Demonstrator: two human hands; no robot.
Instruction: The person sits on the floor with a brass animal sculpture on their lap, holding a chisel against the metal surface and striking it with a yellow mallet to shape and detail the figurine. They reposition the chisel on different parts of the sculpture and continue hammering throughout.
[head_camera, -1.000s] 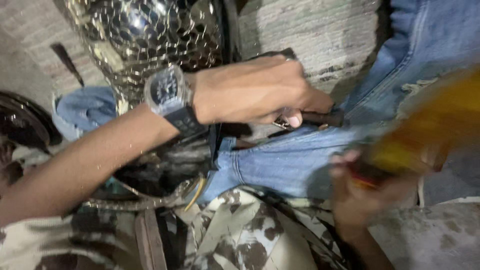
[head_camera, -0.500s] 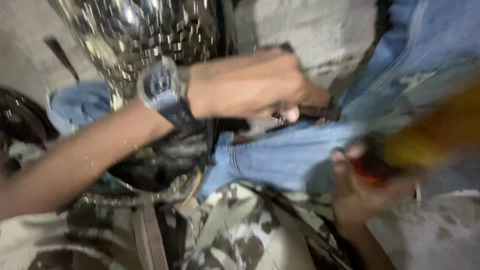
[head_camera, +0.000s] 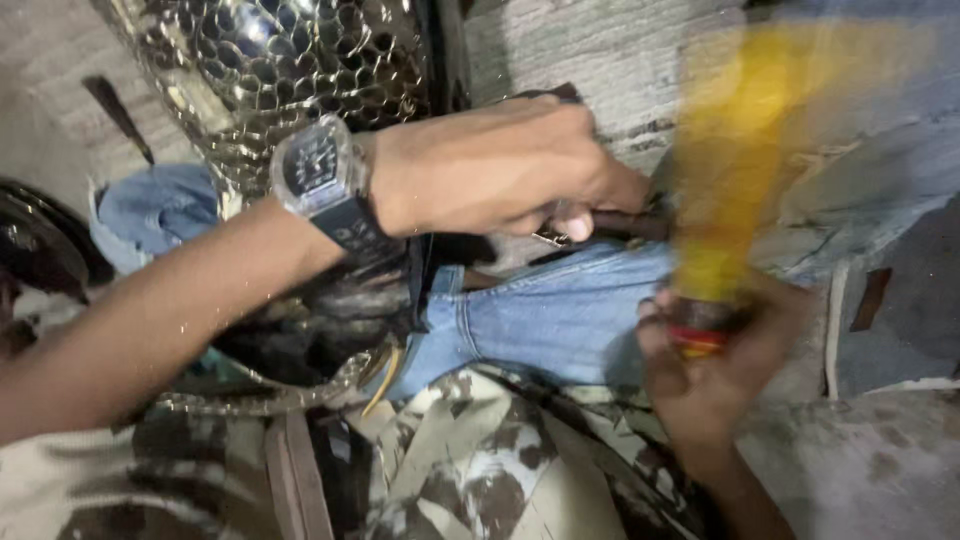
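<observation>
Denim edge under left hand, yellow handle crowding

Rough grey plastered wall behind; cracked concrete floor lower right; shiny honeycomb-patterned metal panel upper left; dim, uneven light

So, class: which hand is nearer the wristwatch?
Left. The wristwatch sits on the wrist just behind the left hand; the right hand is apart, lower right, gripping a yellow handle.

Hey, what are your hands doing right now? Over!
Left hand pinching a dark rod against denim. Right hand gripping a blurred yellow tool. Nothing between them.
</observation>
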